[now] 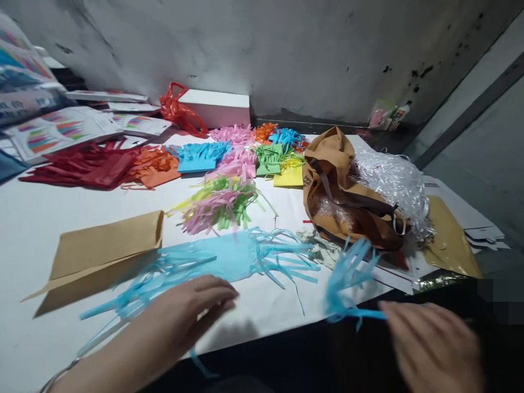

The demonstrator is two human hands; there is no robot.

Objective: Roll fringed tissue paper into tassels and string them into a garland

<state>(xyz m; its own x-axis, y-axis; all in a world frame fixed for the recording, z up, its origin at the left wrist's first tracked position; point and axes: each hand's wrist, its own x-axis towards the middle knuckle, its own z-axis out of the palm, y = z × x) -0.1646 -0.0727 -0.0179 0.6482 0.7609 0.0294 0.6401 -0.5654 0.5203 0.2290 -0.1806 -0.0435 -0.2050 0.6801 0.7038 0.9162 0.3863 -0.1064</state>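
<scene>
Head view: in front of the brown bag [338, 180], the right hand [436, 338] grips a blue tassel [350, 284], seemingly twisted already, while left of the bag a blue sheet [233, 254], fringed but apparently not yet rolled, lies near the left hand [196, 305], whose grip I cannot tell.

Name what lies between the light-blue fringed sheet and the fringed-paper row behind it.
A pink, green and yellow fringe bundle, in the head view.
</scene>
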